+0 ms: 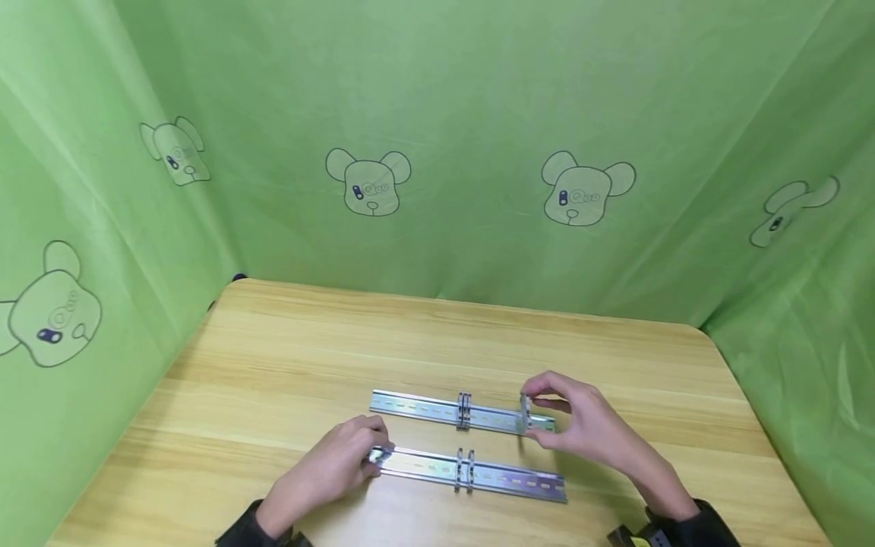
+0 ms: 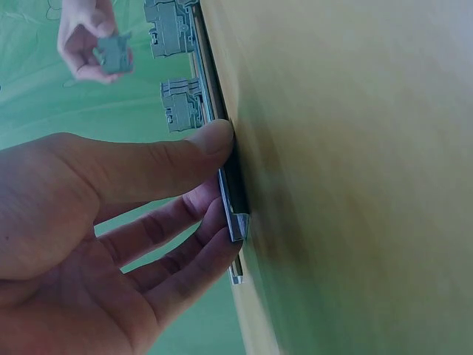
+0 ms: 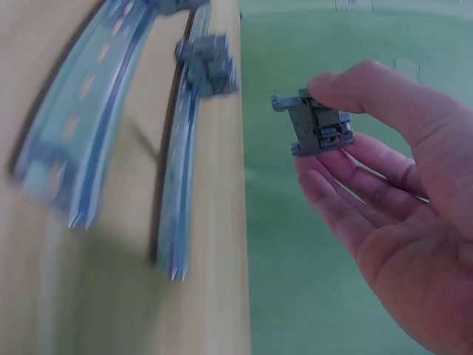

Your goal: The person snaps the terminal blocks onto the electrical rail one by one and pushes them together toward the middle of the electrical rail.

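Two slotted metal DIN rails lie roughly parallel on the table. My left hand [image 1: 338,460] grips the left end of the near rail [image 1: 516,480], thumb along one edge and fingers on the other. Two thin terminal blocks [image 1: 459,471] stand on that rail near its middle, slightly apart. On the far rail [image 1: 417,408], a tight cluster of terminal blocks [image 1: 464,411] stands around the middle. My right hand [image 1: 588,425] pinches a grey terminal block [image 3: 321,122] between thumb and fingers. In the right wrist view this block is held up, apart from both rails; in the head view it overlaps the far rail's right part.
The wooden table [image 1: 307,327] extends behind and to both sides of the rails. Green cloth [image 1: 472,91] printed with bear heads hangs around its back and sides. Dark cuffs [image 1: 693,524] cover the wrists.
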The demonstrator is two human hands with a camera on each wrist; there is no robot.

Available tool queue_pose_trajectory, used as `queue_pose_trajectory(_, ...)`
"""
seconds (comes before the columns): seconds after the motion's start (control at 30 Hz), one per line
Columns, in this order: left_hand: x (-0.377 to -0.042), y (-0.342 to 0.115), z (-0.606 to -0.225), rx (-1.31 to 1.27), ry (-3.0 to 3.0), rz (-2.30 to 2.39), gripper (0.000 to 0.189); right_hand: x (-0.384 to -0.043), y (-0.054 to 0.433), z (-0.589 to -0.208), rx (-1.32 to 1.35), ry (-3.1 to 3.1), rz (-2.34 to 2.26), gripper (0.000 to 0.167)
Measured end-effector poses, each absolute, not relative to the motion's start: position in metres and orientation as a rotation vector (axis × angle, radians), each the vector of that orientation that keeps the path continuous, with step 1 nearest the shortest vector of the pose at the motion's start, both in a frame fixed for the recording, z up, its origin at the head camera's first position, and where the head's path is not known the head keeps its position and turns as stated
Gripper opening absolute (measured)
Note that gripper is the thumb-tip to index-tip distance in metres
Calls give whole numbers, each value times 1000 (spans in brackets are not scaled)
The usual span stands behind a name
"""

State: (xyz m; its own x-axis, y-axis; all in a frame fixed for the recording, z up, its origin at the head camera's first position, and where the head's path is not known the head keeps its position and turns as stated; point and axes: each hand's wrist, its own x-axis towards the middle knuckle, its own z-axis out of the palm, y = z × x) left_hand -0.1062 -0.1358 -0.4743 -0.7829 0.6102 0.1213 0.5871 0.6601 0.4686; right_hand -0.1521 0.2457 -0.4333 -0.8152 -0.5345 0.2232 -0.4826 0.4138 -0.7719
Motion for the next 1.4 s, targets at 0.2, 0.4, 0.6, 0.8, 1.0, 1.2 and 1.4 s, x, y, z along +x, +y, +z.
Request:
queue_pose_trajectory(0.2,-106,-135,-474,1023,2826,761,25,-139,275,-445,-951,2615,-1382,55)
queue_pose_trajectory(0.4,-105,-135,-473,1017,2817,792,27,-123,287,-448,-923,2608,-1366,59)
queue_pose_trajectory(0.6,-106,-135,-474,1029,2809,790,28,-106,296,-457,-953,2566,-1383,60)
queue_pose_trajectory(0.8,-105,-135,-474,1021,2826,786,29,-94,306,-468,-944,2571,-1373,58)
queue_pose_trajectory(1.0,-105,-135,-473,1015,2824,785,27,-90,313,-474,-827,2557,-1274,49)
queue_pose_trajectory(1.2,-106,-134,-473,1012,2818,783,27,-89,315,-477,-773,2554,-1238,50)
queue_pose_trajectory(1.4,-105,-133,-472,1003,2817,782,27,-86,314,-480,-783,2560,-1268,50)
